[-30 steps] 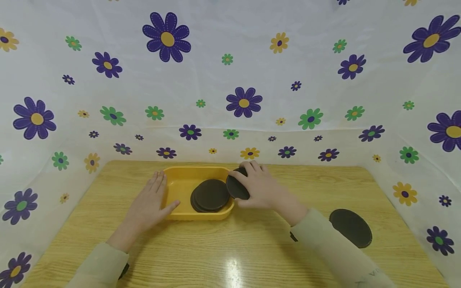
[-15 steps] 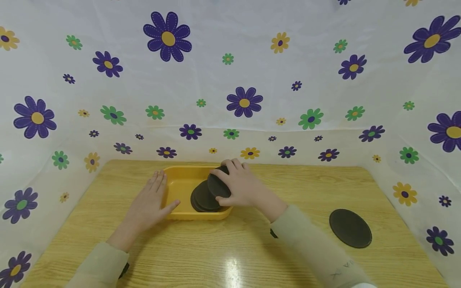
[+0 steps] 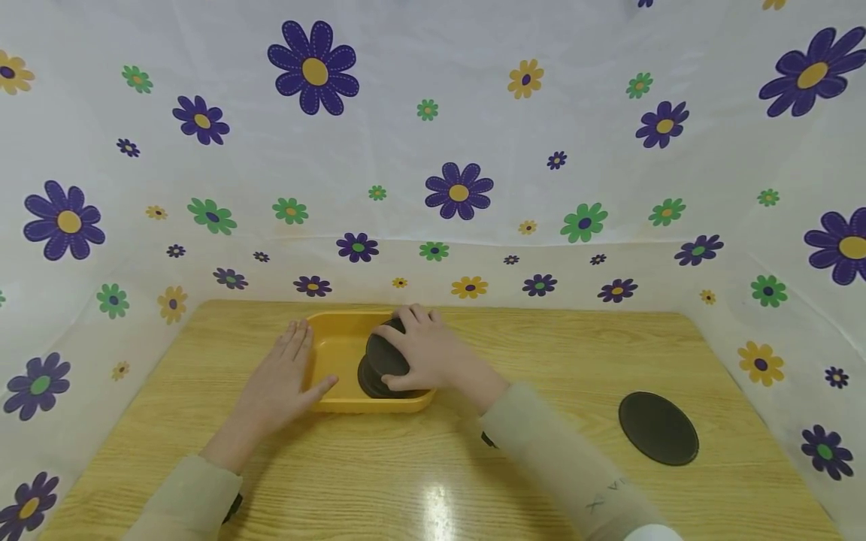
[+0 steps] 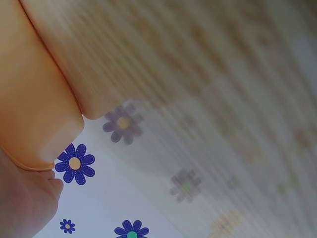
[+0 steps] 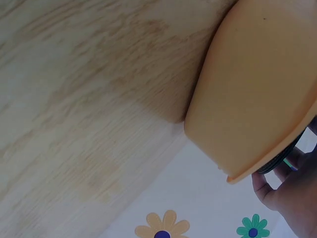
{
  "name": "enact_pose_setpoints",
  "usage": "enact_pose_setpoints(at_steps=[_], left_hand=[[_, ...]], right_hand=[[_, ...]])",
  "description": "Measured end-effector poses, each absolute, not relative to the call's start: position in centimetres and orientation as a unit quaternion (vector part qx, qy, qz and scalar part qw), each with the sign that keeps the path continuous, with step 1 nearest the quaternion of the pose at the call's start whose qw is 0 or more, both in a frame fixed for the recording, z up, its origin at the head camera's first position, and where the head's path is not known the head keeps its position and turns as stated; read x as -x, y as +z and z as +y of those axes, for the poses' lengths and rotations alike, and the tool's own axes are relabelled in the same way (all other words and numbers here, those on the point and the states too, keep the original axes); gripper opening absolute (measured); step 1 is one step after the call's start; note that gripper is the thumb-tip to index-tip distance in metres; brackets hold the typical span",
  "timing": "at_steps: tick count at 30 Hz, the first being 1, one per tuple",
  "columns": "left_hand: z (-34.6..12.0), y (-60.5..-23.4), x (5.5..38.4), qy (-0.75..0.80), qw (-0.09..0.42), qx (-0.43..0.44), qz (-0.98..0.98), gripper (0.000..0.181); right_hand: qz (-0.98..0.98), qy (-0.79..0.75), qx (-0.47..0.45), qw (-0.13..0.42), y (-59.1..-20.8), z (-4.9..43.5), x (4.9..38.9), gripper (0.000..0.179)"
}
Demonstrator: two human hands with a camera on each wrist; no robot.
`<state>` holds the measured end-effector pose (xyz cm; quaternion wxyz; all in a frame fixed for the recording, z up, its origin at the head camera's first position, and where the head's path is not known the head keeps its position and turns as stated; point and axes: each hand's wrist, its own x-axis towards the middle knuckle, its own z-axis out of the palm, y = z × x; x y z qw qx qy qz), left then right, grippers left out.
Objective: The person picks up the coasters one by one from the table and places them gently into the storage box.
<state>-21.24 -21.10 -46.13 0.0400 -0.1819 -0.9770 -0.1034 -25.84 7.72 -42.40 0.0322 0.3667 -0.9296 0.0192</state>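
A yellow plastic tray (image 3: 338,353) stands near the back of the table. My left hand (image 3: 280,376) lies along its left side, fingers straight, thumb reaching over the front left corner. With my right hand (image 3: 433,352) I hold a round black coaster (image 3: 386,353) by its edge, tilted, above the tray's right half. Under it lie more black coasters (image 3: 368,379), stacked in the tray and partly covered by the held one and my hand. In the right wrist view, the fingers grip a dark coaster (image 5: 282,157) just past the rim of the tray (image 5: 247,89).
Another round black coaster (image 3: 658,428) lies flat on the wooden table (image 3: 379,473), to the right of my right forearm. A white flowered cloth (image 3: 541,188) forms a wall behind the table and along both sides.
My right hand has moved left with the coaster, from the tray's right rim to over the stack. My left hand and the tray have stayed put.
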Motion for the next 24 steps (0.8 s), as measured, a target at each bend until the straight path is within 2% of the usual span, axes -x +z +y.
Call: enact_pose_setpoints(at_steps=[24], left_hand=[[-21.2, -46.4, 21.4, -0.104, 0.029, 0.183, -0.977, 0.098]], right_hand=[[-0.927, 0.008, -0.374, -0.008, -44.1, 6.6, 25.9, 0.071]])
